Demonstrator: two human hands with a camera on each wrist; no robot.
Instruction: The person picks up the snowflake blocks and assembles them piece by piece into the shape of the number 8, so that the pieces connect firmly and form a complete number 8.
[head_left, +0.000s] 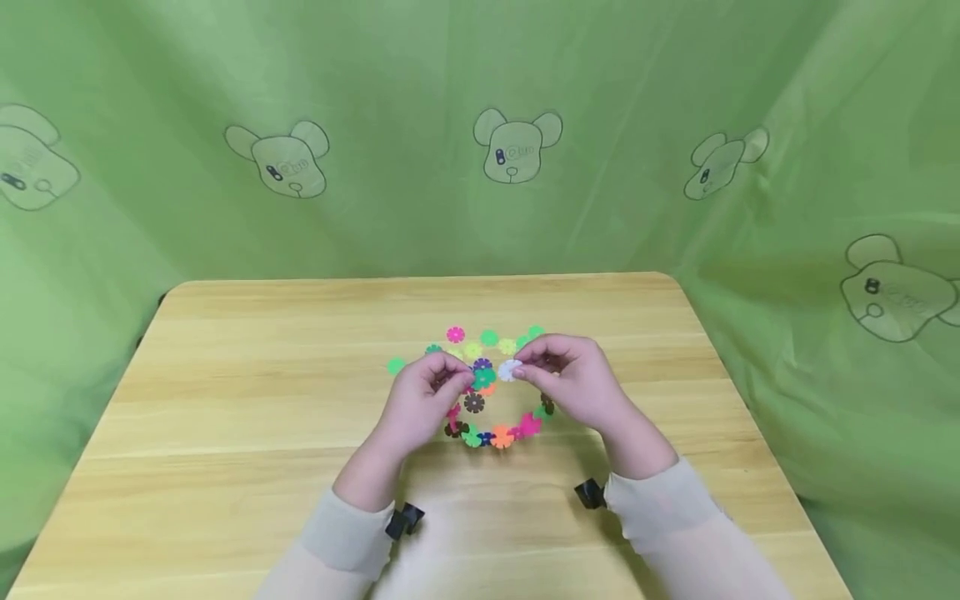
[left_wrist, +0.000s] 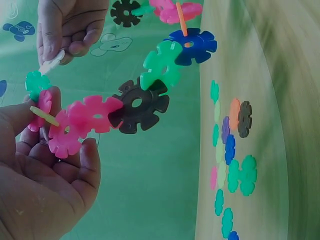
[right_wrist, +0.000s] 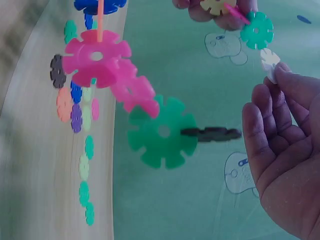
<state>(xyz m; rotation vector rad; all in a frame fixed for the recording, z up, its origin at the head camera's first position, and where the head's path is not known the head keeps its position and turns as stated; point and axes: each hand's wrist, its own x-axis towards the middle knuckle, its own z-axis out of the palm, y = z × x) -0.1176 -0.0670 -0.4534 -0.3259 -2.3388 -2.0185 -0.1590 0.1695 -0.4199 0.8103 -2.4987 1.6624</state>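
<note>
A chain of notched flower-shaped discs hangs in a curve between the hands, with pink, dark brown, green, blue and orange pieces. The left hand pinches its left end near a yellow disc and a pink one, with a green disc at the tip. Between thumb and finger, the right hand pinches a white disc, its edge at the green disc in the right wrist view. Whether white and green are joined, I cannot tell. The chain's other end, a dark disc, hangs near the right hand.
Loose discs lie on the wooden table beyond the hands, among them a pink one, a green one and a brown one. A green curtain with printed bear heads surrounds the table's back and sides.
</note>
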